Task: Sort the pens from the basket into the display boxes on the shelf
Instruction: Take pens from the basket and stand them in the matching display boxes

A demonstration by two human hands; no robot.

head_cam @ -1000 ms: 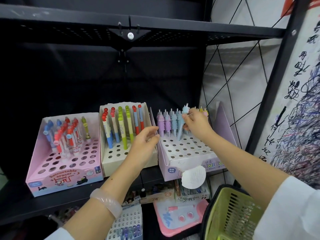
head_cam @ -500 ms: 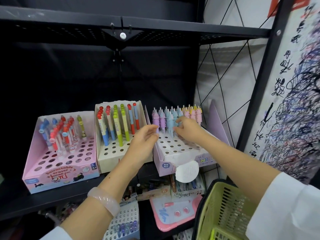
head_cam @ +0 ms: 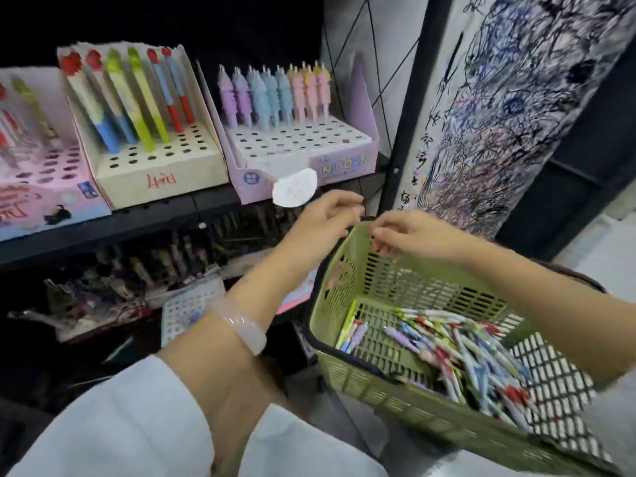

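Observation:
A green plastic basket (head_cam: 347, 270) at lower right holds a heap of several mixed pens (head_cam: 457, 349). My left hand (head_cam: 323, 218) and my right hand (head_cam: 409, 232) hover side by side over the basket's far rim, fingers loosely curled, holding nothing. On the shelf stand three display boxes: a lilac unicorn box (head_cam: 340, 163) with a back row of purple, blue and pink pens (head_cam: 272, 94), a cream box (head_cam: 161, 173) with red, green and blue pens (head_cam: 137, 94), and a pink box (head_cam: 51, 201) at the left edge.
A black shelf post (head_cam: 409, 132) rises just right of the lilac box, with a scribbled test sheet (head_cam: 509, 108) beyond it. A round white tag (head_cam: 294, 184) hangs from the lilac box. The lower shelf (head_cam: 137, 287) is cluttered with stationery.
Both hands left the lilac box and dropped to the basket rim. The blue pen from my right hand now stands in the row. The view tilted down and right.

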